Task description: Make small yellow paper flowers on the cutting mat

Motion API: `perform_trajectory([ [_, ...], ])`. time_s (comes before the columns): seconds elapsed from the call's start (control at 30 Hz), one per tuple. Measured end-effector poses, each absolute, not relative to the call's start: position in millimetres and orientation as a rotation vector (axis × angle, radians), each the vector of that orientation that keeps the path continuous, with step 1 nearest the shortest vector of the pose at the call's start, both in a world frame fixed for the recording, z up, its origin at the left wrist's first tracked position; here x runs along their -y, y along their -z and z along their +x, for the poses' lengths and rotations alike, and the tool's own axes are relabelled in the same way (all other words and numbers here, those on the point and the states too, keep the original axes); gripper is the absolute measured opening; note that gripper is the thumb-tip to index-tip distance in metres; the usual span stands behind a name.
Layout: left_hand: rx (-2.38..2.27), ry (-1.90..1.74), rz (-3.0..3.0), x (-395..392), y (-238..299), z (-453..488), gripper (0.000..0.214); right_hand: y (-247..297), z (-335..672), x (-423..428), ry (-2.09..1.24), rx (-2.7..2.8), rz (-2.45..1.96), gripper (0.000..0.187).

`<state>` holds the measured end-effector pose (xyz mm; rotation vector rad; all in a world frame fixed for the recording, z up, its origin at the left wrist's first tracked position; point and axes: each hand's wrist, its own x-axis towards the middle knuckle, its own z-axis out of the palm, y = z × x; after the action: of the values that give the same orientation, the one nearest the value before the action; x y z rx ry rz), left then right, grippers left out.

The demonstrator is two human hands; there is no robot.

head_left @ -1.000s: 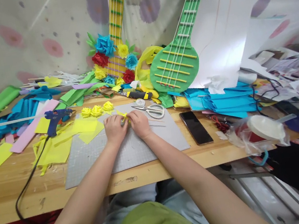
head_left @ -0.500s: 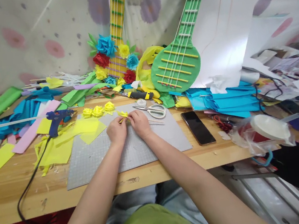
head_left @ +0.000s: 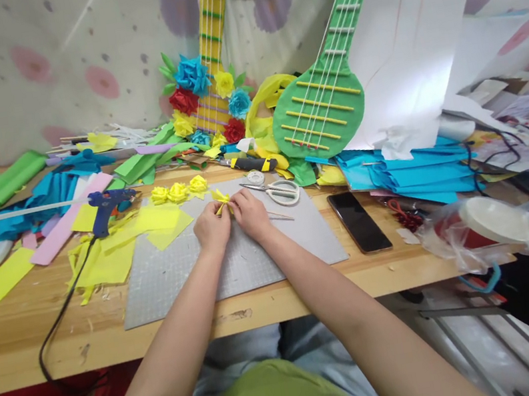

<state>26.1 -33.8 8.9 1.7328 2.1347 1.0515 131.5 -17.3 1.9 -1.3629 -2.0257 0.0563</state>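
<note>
My left hand (head_left: pixel 211 226) and my right hand (head_left: pixel 251 212) meet over the grey cutting mat (head_left: pixel 180 273), both pinched on a small yellow paper flower (head_left: pixel 220 198) that sticks up between the fingertips. Three finished yellow paper flowers (head_left: pixel 179 190) lie in a row at the mat's far edge, just left of my hands. White-handled scissors (head_left: pixel 276 190) rest on the mat to the right of my right hand. Yellow paper sheets (head_left: pixel 115 246) lie at the mat's left side.
A blue glue gun (head_left: pixel 107 200) with a black cord lies left of the mat. A black phone (head_left: pixel 359 221) lies to the right. A green paper guitar (head_left: pixel 325 107) and a flower-covered yellow one (head_left: pixel 212 65) lean on the wall. Blue paper (head_left: pixel 403 175) and a bagged tape roll (head_left: pixel 482 226) crowd the right.
My hands have stayed together on the yellow flower, turning it slightly. The view has shifted a little, so everything sits slightly lower and further right.
</note>
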Motion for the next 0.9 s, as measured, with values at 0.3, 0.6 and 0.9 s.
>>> perform_trajectory([
  [0.3, -2.202, -0.937, 1.917, 34.2, -12.4, 25.6, 0.027, -4.5, 131.3, 18.2, -0.023, 2.015, -1.371, 0.020],
  [0.6, -2.113, -0.862, 1.987, 39.2, -14.2, 28.1, 0.025, -6.4, 134.1, 19.1, -0.004, 2.049, -1.486, 0.021],
  [0.9, -2.134, -0.896, 1.895, 40.0, -11.6, 26.5, 0.026, -10.5, 131.9, 23.7, -0.020, 2.100, -1.501, 0.020],
])
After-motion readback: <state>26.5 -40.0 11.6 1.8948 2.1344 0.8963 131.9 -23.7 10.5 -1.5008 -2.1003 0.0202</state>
